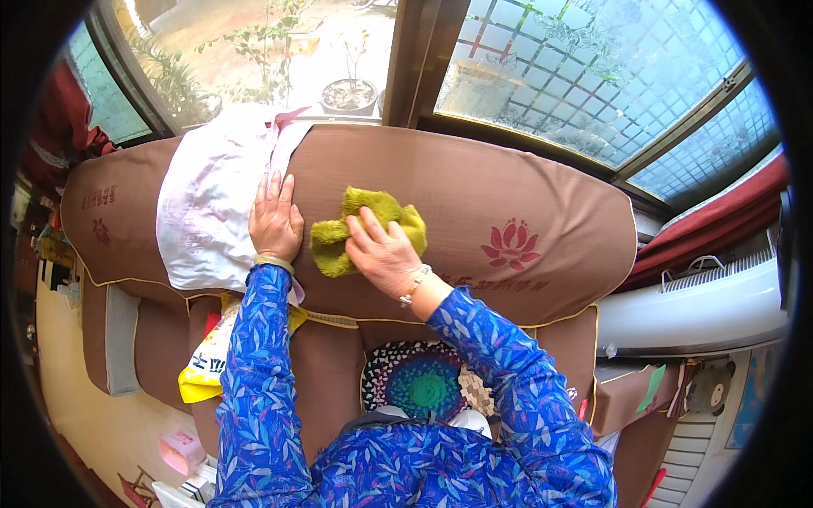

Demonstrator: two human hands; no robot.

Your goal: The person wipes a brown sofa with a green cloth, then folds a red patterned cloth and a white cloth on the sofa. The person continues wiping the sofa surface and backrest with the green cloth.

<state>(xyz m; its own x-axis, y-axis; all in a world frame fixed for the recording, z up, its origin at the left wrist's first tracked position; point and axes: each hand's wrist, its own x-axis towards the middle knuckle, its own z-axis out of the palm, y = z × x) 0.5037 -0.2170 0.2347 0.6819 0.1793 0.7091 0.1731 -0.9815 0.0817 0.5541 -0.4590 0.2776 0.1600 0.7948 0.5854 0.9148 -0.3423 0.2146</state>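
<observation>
My right hand (382,257) holds an olive-green plush cloth (330,247) against a brown fabric cover (444,171) with yellow piping, draped over what looks like a sofa back. The cloth is bunched, with folds around my fingers. To the left, my left hand (275,219) rests flat on the right edge of a white-and-pink cloth (209,209), which lies over the same cover. Its fingers are extended and hold nothing. A red lotus print (510,246) and some writing mark the cover on the right.
Behind the cover stand a window frame (413,63) and patterned glass panes (571,76). A white appliance (692,311) is at the right. Below lie a round braided mat (425,381) and a yellow-and-white bag (203,384). A pink container (181,451) stands at lower left.
</observation>
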